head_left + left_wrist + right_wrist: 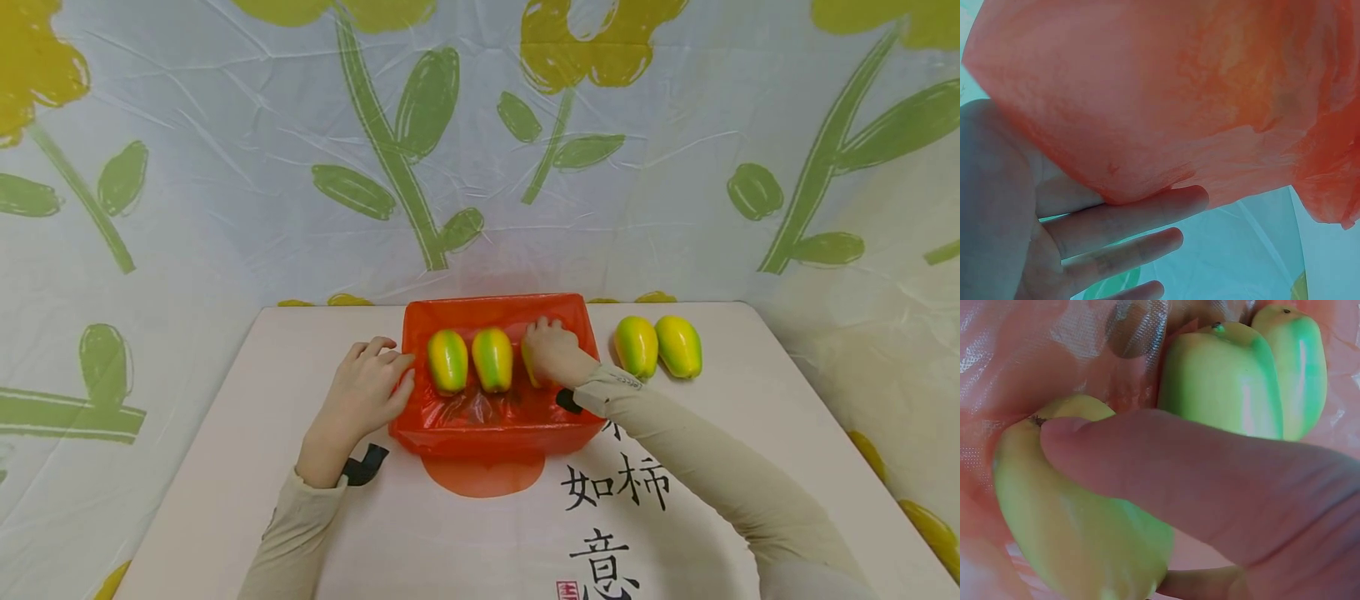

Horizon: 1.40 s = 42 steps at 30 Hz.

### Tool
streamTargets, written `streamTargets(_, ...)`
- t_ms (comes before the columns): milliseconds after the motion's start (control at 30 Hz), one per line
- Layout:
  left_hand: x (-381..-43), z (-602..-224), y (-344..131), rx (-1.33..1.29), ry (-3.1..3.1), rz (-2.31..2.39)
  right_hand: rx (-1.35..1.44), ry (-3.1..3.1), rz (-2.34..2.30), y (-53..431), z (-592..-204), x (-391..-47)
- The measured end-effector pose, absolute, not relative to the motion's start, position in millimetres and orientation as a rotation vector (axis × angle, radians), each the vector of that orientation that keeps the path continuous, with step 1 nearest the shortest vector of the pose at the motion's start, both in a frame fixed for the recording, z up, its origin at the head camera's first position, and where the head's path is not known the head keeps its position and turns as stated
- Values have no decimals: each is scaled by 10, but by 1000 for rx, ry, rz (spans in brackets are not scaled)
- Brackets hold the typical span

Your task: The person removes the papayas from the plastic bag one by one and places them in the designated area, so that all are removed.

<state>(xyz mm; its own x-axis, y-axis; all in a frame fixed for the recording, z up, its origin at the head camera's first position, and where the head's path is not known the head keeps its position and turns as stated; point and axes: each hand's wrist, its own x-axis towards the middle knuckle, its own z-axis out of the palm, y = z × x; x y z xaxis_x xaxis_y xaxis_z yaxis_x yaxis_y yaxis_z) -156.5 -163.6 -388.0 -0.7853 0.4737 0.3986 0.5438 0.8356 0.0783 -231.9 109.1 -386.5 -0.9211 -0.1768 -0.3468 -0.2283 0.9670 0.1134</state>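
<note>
Plainly, we see the held fruit (1079, 525), yellow and green, inside the red container (487, 439), toward its right end. The right hand (555, 354) grips it: from the right wrist we make out the thumb laid across its upper end, beside the dark stem spot, and part of a finger low on its other side. Seen from the head, the hand covers most of that fruit, so we cannot tell how all the fingers lie.

Just left of it we find the middle fruit (492, 359), and beyond that the leftmost fruit (447, 362), both standing lengthwise in the container, a narrow gap between them. Shiny, wrinkled red plastic covers the container's inside and walls.

At the container's left side we have the left hand (369, 387), holding nothing, its fingers loosely spread; from the left wrist we see the index finger against the red plastic's lower edge.

To the right, outside the container, we count two more fruits, the nearer fruit (636, 347) and the farther fruit (678, 347), side by side on the pale table (247, 433). Black characters (600, 562) mark its front, and a reddish printed disc (483, 479) shows partly below the container. Beige sleeves (705, 467) cover both forearms, and behind everything we see a flowered backdrop (645, 192).
</note>
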Motion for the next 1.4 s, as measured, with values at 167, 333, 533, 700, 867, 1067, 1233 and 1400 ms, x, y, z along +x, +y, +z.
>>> streamTargets(167, -1569, -3883, -1631, -764, -2651, -269, -306, 2773, 203, 1105, -3830, -2313)
streamTargets(333, -1569, -3878, -1628, -766, -2648, -267, -322, 2771, 181, 1123, -3772, -2283)
streamTargets(533, -1566, -3877, -1625, -766, -2654, -269, -361, 2787, 70, 1162, -3631, -2205)
streamTargets(700, -1573, -3889, -1630, -767, -2652, -269, -395, 2806, -18, 1229, -3497, -2140)
streamTargets(867, -1576, -3895, -1639, -760, -2653, -268, -448, 2827, -100, 1321, -3391, -2071)
streamTargets(1067, -1580, -3901, -1634, -759, -2664, -264, -487, 2903, -188, 1432, -3305, -1985)
streamTargets(1233, -1577, -3902, -1631, -764, -2663, -261, -548, 2951, -290, 1515, -3226, -1872)
streamTargets(1400, -1570, -3899, -1628, -763, -2663, -270, -614, 2967, -388, 1580, -3168, -1771)
